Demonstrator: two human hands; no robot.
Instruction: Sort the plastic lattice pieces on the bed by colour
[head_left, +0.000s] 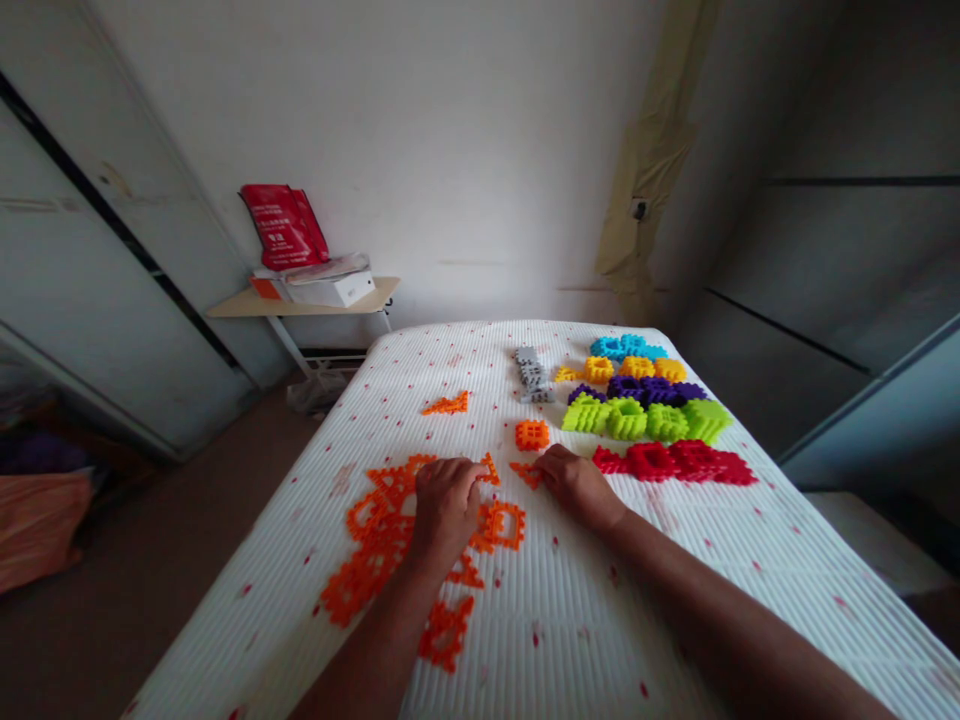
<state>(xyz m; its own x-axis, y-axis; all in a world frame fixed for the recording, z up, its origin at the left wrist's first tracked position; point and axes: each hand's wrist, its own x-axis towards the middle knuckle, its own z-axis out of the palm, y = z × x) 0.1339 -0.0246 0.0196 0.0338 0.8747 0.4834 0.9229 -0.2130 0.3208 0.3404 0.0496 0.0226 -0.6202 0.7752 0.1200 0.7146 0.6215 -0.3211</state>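
My left hand (448,505) is closed, pinching a small orange triangular building piece (490,468) at its fingertips. Facing it, my right hand (576,482) pinches another orange triangular piece (527,474); a small gap separates the two. Just beyond them sits an orange cube (532,435) built from interlocking pieces. Loose orange pieces (367,560) lie spread under and around my left hand and forearm, which hide some of them. An orange square frame piece (510,526) lies right of my left wrist. Farther off on the left is an orange triangular stack (448,404).
Right of my hands, assembled pieces stand in colour rows: red (675,462), lime green (646,419), purple (656,390), yellow (637,368) and blue (626,347). Grey pieces (531,375) stand beside them. A side table (247,302) with a red bag (285,228) stands beyond the bed (600,610).
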